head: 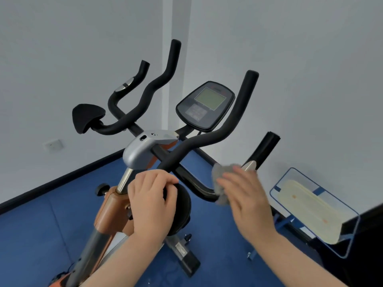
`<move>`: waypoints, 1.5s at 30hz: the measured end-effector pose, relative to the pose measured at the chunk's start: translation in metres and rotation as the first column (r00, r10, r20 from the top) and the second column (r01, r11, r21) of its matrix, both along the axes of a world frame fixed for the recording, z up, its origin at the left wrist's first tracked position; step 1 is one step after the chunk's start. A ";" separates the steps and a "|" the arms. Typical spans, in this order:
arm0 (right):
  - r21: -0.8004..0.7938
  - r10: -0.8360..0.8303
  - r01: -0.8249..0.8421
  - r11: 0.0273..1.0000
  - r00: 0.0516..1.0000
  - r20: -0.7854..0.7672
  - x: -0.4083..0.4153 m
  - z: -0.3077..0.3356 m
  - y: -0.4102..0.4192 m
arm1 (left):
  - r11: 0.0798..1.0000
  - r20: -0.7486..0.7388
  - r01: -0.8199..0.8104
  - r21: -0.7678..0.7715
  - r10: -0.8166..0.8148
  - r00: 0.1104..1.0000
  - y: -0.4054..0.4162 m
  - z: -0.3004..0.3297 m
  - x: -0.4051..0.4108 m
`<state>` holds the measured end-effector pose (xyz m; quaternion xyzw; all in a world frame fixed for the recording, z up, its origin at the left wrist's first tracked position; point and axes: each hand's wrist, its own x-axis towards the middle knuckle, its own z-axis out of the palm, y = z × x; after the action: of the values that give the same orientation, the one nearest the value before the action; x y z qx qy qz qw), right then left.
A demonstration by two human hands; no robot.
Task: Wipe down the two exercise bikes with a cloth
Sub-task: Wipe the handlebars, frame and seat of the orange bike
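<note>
An orange and grey exercise bike fills the centre, with black foam handlebars and a dark console with a grey screen. My left hand grips the round black elbow pad at the near end of the handlebar. My right hand holds a grey cloth against the right handlebar bend, below its silver pulse sensor. The right hand is motion-blurred. Only one bike is in view.
The bike stands in a room corner on blue floor mats, white walls close behind it. A blue-framed bench with a cream pad sits to the right. A wall socket is low on the left wall.
</note>
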<state>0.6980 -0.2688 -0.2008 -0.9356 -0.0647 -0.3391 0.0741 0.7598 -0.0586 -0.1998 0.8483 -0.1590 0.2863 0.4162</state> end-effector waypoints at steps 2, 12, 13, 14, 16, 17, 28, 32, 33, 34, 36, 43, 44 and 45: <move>-0.144 0.130 -0.134 0.980 0.991 -0.040 0.002 0.008 -0.012 | 0.995 0.094 0.084 0.057 -0.089 0.992 -0.006 0.008 0.002; -0.147 0.122 -0.124 0.981 0.992 -0.024 0.000 0.021 -0.026 | 0.924 -0.053 0.368 0.098 -0.365 0.930 -0.045 0.029 0.029; -0.126 0.062 -0.062 0.990 0.998 0.003 0.005 0.027 -0.037 | 0.930 -0.051 0.361 0.074 -0.358 0.932 -0.044 0.028 0.028; -0.042 -0.031 0.033 0.999 0.998 0.048 0.008 0.032 -0.042 | 0.932 -0.053 0.356 0.062 -0.353 0.934 -0.044 0.027 0.027; 0.140 -0.146 0.135 0.981 0.987 0.070 0.008 0.026 -0.029 | 0.937 -0.059 0.343 0.065 -0.339 0.939 -0.044 0.028 0.027; 0.136 -0.115 0.107 0.985 0.992 0.056 0.006 0.015 -0.015 | 0.938 -0.059 0.338 0.073 -0.334 0.941 -0.045 0.028 0.027; -0.022 0.123 -0.121 0.992 0.990 0.074 0.003 0.000 -0.019 | 0.933 -0.103 0.335 0.132 -0.323 0.941 -0.046 0.028 0.027; -0.051 0.130 -0.128 0.990 0.991 0.031 0.019 0.034 -0.067 | 0.928 -0.112 0.347 0.136 -0.333 0.936 -0.046 0.027 0.029; 0.095 0.019 -0.024 0.995 0.998 0.053 0.018 0.031 -0.062 | 0.932 -0.120 0.340 0.128 -0.326 0.938 -0.046 0.027 0.029; 0.203 -0.068 0.054 0.978 0.996 0.065 0.017 0.023 -0.047 | 0.936 -0.126 0.332 0.121 -0.317 0.940 -0.046 0.027 0.028; 0.142 0.023 -0.033 0.989 0.997 0.073 0.010 0.007 -0.023 | 0.940 -0.120 0.317 0.122 -0.303 0.945 -0.047 0.028 0.028; 0.272 -0.107 0.076 0.959 0.989 0.099 0.010 0.016 -0.032 | 0.941 -0.117 0.313 0.126 -0.299 0.947 -0.047 0.027 0.028; 0.266 -0.134 0.098 0.959 0.984 0.119 0.008 0.006 -0.015 | 0.944 -0.116 0.307 0.120 -0.294 0.949 -0.047 0.027 0.028; 0.166 -0.044 0.025 0.986 0.992 0.114 0.004 0.000 -0.005 | 0.944 -0.110 0.306 0.120 -0.294 0.949 -0.047 0.027 0.028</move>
<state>0.7025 -0.2735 -0.2004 -0.9057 -0.0246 -0.3989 0.1413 0.7875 -0.1058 -0.1726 0.8525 -0.2863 0.1692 0.4034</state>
